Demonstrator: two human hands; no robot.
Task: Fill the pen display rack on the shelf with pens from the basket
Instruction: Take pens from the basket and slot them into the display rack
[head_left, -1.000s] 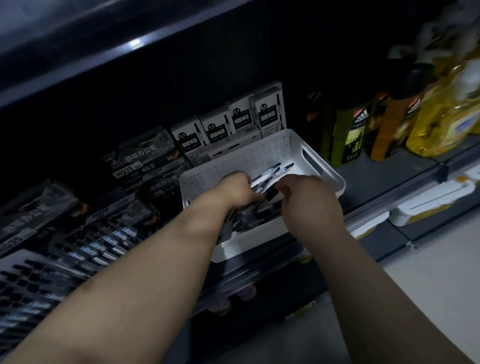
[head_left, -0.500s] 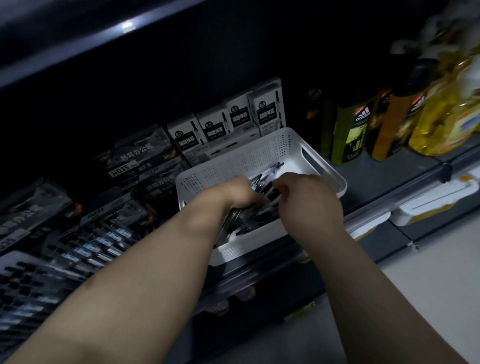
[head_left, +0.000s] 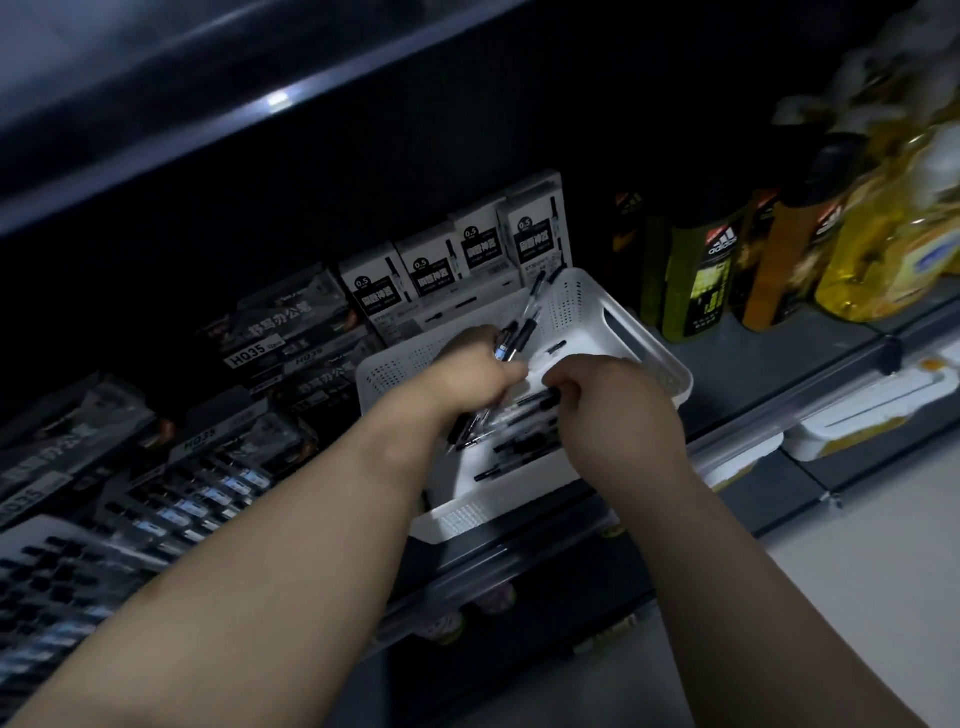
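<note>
A white perforated basket (head_left: 644, 338) sits on the shelf edge with several black-capped pens (head_left: 519, 447) lying in it. My left hand (head_left: 467, 376) is over the basket, closed on a bunch of pens (head_left: 522, 327) whose ends stick up past my fingers. My right hand (head_left: 613, 400) is curled beside it inside the basket, fingers closed on a pen (head_left: 540, 400) lying across. The tiered pen display rack (head_left: 171, 509) stands at the lower left, its rows holding pens.
Pen boxes (head_left: 457, 260) stand behind the basket, and dark HQ35 packs (head_left: 280, 338) lie to its left. Bottles (head_left: 701, 280) and yellow containers (head_left: 893, 249) fill the shelf on the right. An upper shelf overhangs. Pale floor lies at the lower right.
My left hand has lifted its bunch of pens so their ends now point up over the basket's back. My right hand has stayed low among the pens.
</note>
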